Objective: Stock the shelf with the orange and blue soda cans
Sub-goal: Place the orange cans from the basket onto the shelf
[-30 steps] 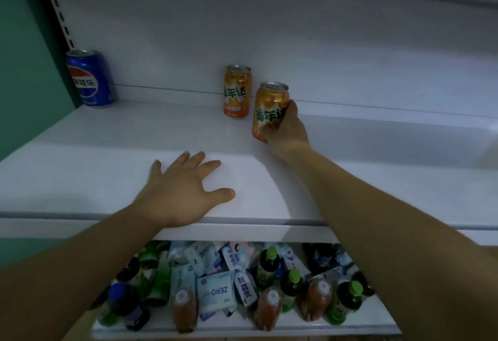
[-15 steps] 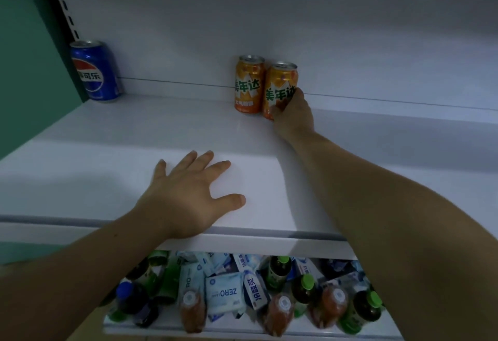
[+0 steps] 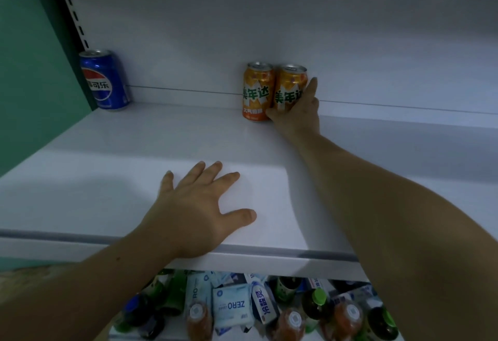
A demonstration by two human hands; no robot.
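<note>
My right hand grips an orange can standing against a second orange can; my left hand lies flat, fingers spread, on the shelf.

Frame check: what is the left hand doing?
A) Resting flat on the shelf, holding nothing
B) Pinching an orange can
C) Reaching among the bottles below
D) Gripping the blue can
A: the left hand lies palm-down with fingers spread on the white shelf; only the right hand grips the right orange can.

Capped bottles, white ZERO packets, green wall
</note>
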